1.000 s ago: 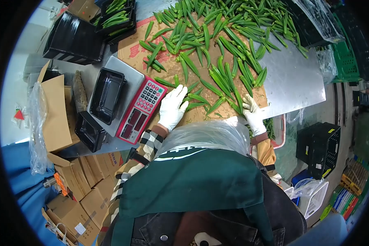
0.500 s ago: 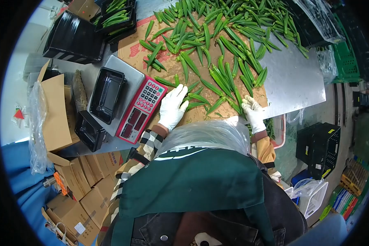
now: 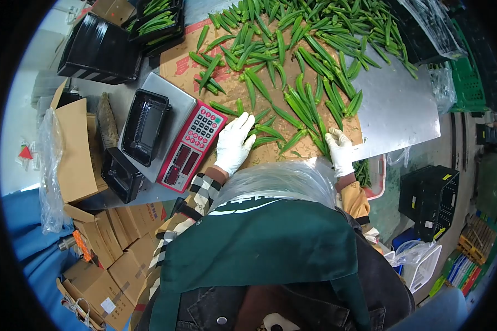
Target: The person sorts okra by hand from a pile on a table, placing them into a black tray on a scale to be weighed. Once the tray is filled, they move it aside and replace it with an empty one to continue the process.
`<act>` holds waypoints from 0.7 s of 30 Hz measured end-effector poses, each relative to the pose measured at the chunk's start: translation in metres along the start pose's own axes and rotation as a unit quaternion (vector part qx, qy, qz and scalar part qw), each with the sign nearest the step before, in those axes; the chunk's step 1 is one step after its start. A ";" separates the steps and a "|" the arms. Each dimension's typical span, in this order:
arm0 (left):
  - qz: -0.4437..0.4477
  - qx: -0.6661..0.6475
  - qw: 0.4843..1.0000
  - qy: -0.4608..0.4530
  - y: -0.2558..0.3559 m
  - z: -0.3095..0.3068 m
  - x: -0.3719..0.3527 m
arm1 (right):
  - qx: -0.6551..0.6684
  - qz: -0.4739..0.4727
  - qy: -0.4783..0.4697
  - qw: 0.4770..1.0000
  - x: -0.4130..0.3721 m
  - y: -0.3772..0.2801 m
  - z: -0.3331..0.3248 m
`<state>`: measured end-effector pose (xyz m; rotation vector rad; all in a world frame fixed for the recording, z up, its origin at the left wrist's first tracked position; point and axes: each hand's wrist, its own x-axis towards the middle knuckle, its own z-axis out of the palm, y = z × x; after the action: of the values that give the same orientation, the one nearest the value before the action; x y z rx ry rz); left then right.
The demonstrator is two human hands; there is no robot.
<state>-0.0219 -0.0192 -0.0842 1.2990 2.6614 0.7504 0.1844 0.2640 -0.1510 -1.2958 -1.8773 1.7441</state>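
Observation:
White gloves cover both my hands. My left hand (image 3: pixel 234 143) rests at the near left of the okra pile, its fingers stretched forward beside several okra pods (image 3: pixel 268 131) and close to the scale's right edge. At the near right edge of the cardboard is my right hand (image 3: pixel 340 151), palm down, fingertips beside the stem ends of a row of okra (image 3: pixel 305 106). No pod shows lifted in either hand. Loose okra covers much of the cardboard sheet (image 3: pixel 226 91) and heaps up at the far side.
Left of my left hand stands a red-and-silver weighing scale (image 3: pixel 190 143) bearing a black plastic tray (image 3: pixel 144 128). Another black tray (image 3: pixel 120 175) leans below it. Filled trays (image 3: pixel 157 25) sit at the far left. A metal tabletop (image 3: pixel 400 110) extends right; a dark crate (image 3: pixel 428 201) stands beyond.
The whole view has shifted very slightly. My hands stay in nearly the same places, and the okra lies much as before.

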 end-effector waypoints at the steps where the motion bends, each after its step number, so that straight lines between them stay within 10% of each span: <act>1: 0.000 0.001 1.000 0.000 0.000 0.000 0.000 | -0.029 -0.047 0.014 0.998 -0.001 -0.002 0.008; 4: 0.000 -0.001 1.000 -0.001 -0.001 0.001 0.000 | -0.215 -0.157 0.040 0.963 -0.007 -0.027 0.018; 9: 0.002 -0.003 1.000 -0.003 0.000 -0.002 0.002 | -0.178 -0.034 -0.024 0.983 0.014 -0.042 0.006; 21: 0.010 -0.019 1.000 0.015 0.001 -0.004 0.007 | -0.282 -0.271 0.042 0.919 0.064 -0.112 0.073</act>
<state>-0.0269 -0.0151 -0.0789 1.3182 2.6471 0.8273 0.0499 0.2770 -0.0912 -0.8403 -2.4773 0.8878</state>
